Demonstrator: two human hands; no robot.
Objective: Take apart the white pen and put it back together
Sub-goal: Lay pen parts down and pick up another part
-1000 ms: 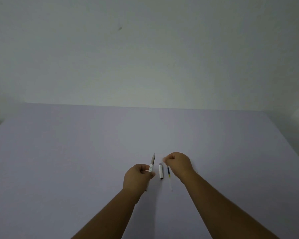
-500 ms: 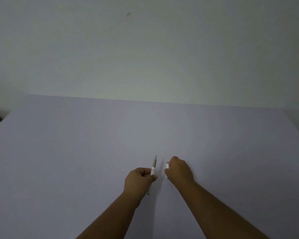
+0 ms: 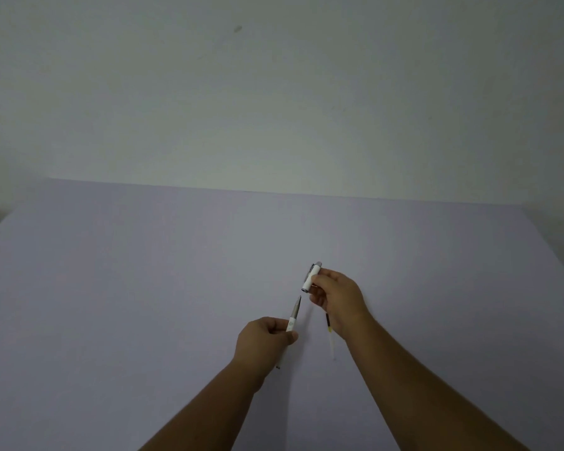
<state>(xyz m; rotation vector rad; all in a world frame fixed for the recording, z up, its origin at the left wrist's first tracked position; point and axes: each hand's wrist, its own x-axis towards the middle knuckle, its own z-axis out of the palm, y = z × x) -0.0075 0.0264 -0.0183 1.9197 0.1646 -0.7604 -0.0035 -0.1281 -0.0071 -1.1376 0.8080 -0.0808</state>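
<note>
A pale lilac table (image 3: pixel 144 304) fills the lower half of the view, with a plain off-white wall (image 3: pixel 274 92) rising behind it. Two bare forearms reach in from the bottom edge toward the middle of the table.

The left hand (image 3: pixel 262 341) is curled closed around the white pen barrel (image 3: pixel 291 323), which sticks out past the thumb and angles up and away toward the right hand. The barrel's grey tapered tip is exposed and points at the piece the other hand holds. A small dark end of the barrel shows below the left wrist.

The right hand (image 3: pixel 336 297), a little farther away and to the right of the left hand, pinches the white pen cap (image 3: pixel 310 277) between thumb and fingertips, the remaining fingers loosely bent. The cap is tilted, its open end facing down toward the barrel tip, with a small gap between the two.

A thin ink refill (image 3: pixel 329 333) lies on the table just beside the right wrist, on its inner side, between the two arms. It is dark at its far end and pale toward the near end.
</note>
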